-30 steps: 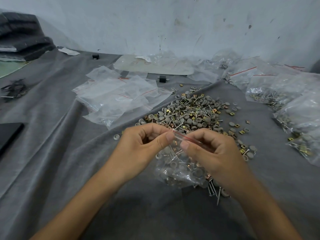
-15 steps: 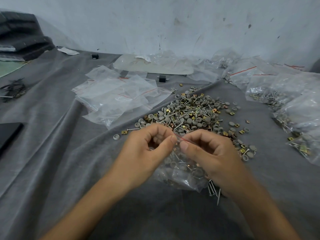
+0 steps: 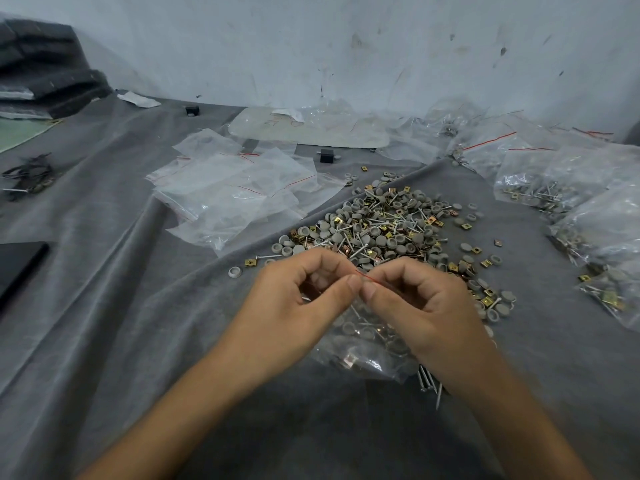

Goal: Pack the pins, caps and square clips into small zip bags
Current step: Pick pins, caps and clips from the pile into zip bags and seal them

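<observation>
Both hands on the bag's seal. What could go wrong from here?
1. The left hand and right hand pinch the zip bag at one spot on its red seal; the ends may stay open.
2. The loose pins beside the bag's lower corner could get left out.
3. The pins inside could pierce the film.

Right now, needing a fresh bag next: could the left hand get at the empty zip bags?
Probably yes, once freed: the left hand pinches the filled bag, but the empty zip bags lie uncovered on the cloth beyond it.
</observation>
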